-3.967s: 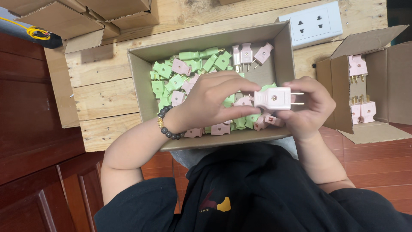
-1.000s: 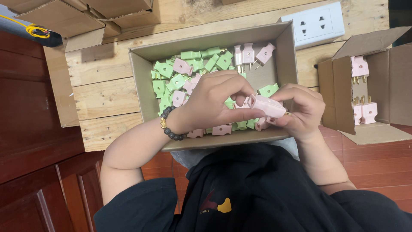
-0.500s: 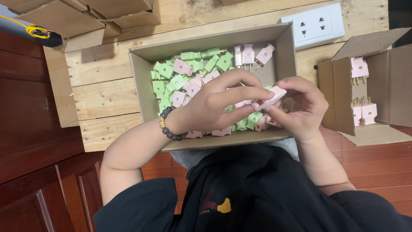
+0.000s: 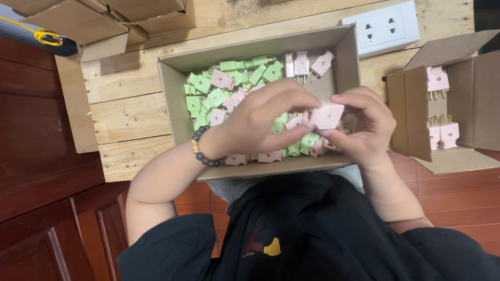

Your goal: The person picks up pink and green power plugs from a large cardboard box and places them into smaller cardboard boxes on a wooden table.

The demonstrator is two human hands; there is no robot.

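Flanking a pale plank pallet [image 4: 130, 112] — dark red wooden floor [image 4: 36, 151], cardboard boxes [image 4: 94, 21].

pink plug [image 4: 324, 114] | green plugs [image 4: 208, 91] | brown box [image 4: 172, 93] | white socket [image 4: 385, 25]

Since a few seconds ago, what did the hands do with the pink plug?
The pink plug was held out sideways with its prongs pointing right; now both hands have turned it and closed in around it, the left hand over the front and the right hand behind. The prongs no longer show. The cardboard box of green and pink plugs and the white socket stayed put.
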